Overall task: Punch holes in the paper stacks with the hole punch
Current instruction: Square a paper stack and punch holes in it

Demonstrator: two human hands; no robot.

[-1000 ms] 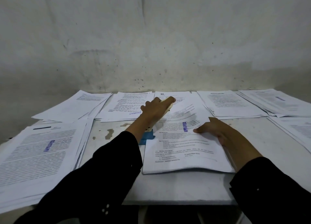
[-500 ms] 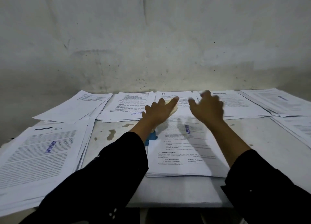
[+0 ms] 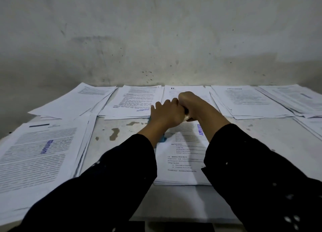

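- The left hand (image 3: pixel 166 115) lies flat, palm down, on top of the hole punch (image 3: pixel 162 139), with its fingers straight and pointing away from the person.
- The right hand (image 3: pixel 190 104) is laid over the left one – its fingers curl down over the left hand's fingers and over a pale lever end (image 3: pixel 187 117) that shows beneath.
- Of the hole punch only a blue corner and that pale end show; it sits at the far left edge of the centre paper stack (image 3: pixel 183 155).
- That stack lies on the table (image 3: pixel 244 136) between the two black sleeves, stamped "APPROVED" in blue near the right wrist.
- More stacks ring it – a large left stack (image 3: pixel 40 155) also stamped, and a row along the back wall (image 3: pixel 135 101).
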